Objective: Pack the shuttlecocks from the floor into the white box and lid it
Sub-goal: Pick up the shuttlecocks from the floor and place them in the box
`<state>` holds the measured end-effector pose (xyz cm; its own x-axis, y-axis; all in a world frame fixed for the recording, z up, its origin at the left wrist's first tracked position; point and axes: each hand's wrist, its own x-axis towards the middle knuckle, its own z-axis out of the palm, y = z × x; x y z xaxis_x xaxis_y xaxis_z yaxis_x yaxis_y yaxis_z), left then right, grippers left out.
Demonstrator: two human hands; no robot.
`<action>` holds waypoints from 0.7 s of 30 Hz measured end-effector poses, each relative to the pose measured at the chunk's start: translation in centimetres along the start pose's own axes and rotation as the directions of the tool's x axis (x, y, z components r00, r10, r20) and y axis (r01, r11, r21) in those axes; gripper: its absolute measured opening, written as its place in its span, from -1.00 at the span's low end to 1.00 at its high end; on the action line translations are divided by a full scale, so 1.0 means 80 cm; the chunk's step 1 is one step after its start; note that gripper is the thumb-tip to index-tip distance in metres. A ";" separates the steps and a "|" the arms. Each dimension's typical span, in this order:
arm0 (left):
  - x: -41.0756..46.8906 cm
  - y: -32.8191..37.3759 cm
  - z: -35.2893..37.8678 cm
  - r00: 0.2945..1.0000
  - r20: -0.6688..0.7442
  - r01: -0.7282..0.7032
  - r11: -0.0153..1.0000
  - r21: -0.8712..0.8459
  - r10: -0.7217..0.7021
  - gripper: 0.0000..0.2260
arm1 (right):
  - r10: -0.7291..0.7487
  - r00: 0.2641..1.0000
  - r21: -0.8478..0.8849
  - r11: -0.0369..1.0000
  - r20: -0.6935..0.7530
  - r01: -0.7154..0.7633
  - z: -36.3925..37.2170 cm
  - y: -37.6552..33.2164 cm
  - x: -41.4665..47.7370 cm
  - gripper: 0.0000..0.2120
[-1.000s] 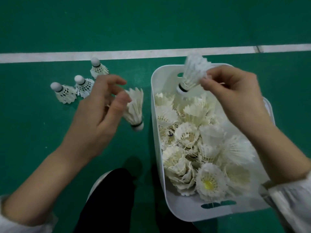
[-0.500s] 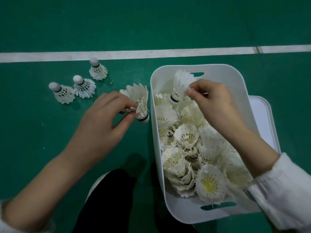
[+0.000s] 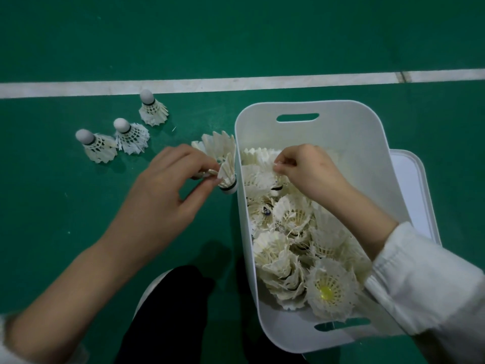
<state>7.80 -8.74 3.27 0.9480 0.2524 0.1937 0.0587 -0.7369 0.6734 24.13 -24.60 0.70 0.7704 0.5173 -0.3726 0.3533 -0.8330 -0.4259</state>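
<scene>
Knees and dark trousers (image 3: pixel 168 311) nearest the camera; person crouches over green court floor (image 3: pixel 65 211). White box (image 3: pixel 349 143) sits to the right of the legs, long axis running away from the viewer, handle slot at each end. Already heaped with shuttlecocks in the box (image 3: pixel 288 232), feather skirts mostly up, one showing a yellow centre; the far end wall is bare, so there looks to be room at that end.

Left hand (image 3: pixel 162 190) is outside the box, just beside its left wall, thumb and forefinger pinched on the feathers of a held shuttlecock (image 3: pixel 228 174), cork down. A second shuttlecock by the wall (image 3: pixel 219 144) sits right behind it; whether the hand grips that one too cannot be told. Likely staged there to go over the rim.

Right hand (image 3: pixel 307 169) reaches inside the box at mid-length, fingertips closed on feathers of a shuttlecock on top of the pile, probably seating it.

Lid (image 3: pixel 412 185) lies flat under or behind the box's right side, within easy reach for closing.

Farther left, three standing shuttlecocks (image 3: pixel 123 132) rest skirt-down on the floor, well apart from both hands. Beyond them runs a white court line (image 3: pixel 236 84).
</scene>
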 end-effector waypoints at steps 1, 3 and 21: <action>0.000 0.000 0.000 1.000 0.003 -0.002 1.000 -0.001 0.002 -0.94 | 0.005 1.000 -0.019 1.000 0.015 -0.005 -0.001 0.000 0.000 -0.85; 0.000 0.000 -0.001 1.000 0.007 -0.009 1.000 -0.004 0.009 -0.93 | -0.003 0.999 -0.084 0.996 0.051 0.007 -0.006 -0.001 -0.003 -0.83; 0.032 0.011 -0.007 0.992 0.007 -0.126 0.991 -0.052 0.127 -0.80 | -0.515 0.843 0.192 0.822 -0.155 0.537 -0.045 -0.056 -0.041 -0.92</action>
<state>10.15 -8.38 4.74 0.9500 0.1527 0.2723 -0.0777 -0.7292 0.6799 21.91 -23.29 6.76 0.5502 0.8344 0.0329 0.6017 -0.3688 -0.7084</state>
